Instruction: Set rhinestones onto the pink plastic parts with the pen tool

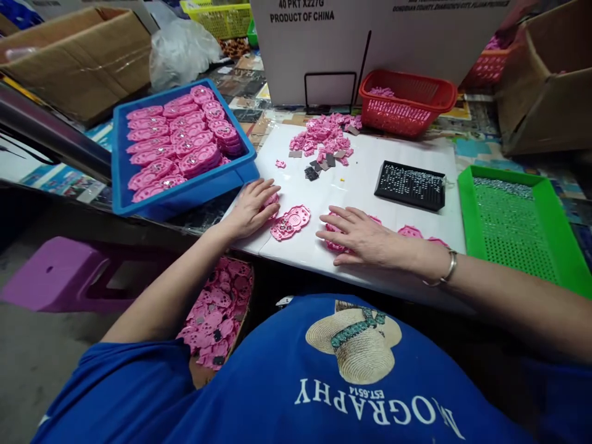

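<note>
Pink plate (291,223) lies just right of the left hand's (252,208) fingertips, nearer them than the right hand's (365,237), its long axis slanting away rightward. Both hands' fingers spread over other pink parts (274,199); whether they grip, I cannot tell.

A purple stool (46,274) stands on the grey floor (32,370), beside a table (247,86) with a multicoloured patterned top.
</note>
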Demonstrator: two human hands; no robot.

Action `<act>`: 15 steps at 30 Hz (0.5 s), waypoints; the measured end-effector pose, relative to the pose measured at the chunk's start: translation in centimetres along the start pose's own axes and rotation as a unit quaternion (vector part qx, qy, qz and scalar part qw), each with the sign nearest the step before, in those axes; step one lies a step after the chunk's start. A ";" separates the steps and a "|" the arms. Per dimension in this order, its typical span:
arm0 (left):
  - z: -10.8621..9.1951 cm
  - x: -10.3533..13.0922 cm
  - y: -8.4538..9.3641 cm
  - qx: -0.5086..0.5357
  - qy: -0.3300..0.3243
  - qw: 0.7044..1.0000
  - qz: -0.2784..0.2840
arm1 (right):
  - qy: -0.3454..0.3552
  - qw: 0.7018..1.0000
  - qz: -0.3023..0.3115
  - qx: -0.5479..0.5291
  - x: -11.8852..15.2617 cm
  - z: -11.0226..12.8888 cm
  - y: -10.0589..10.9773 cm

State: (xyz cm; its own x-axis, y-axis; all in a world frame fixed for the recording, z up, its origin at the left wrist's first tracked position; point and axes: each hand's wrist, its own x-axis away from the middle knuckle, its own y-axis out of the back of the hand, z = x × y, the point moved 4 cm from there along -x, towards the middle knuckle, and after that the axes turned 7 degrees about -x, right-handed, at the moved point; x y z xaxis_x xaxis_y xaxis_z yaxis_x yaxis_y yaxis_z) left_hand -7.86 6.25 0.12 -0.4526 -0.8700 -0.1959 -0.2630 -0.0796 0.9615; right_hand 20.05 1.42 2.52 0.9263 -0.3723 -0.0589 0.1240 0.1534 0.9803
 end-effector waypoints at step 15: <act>-4.3 1.0 -0.4 0.048 -0.161 0.985 0.050 | -0.049 0.999 0.005 -0.022 5.6 -3.7 -0.1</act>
State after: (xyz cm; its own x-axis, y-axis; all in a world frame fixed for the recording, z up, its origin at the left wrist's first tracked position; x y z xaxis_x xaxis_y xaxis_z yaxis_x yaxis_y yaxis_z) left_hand -4.51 3.35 0.37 -0.7229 -0.6706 -0.1662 -0.2754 0.0591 0.9595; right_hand 26.51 2.71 1.44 0.8886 -0.4578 -0.0290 0.1334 0.1974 0.9712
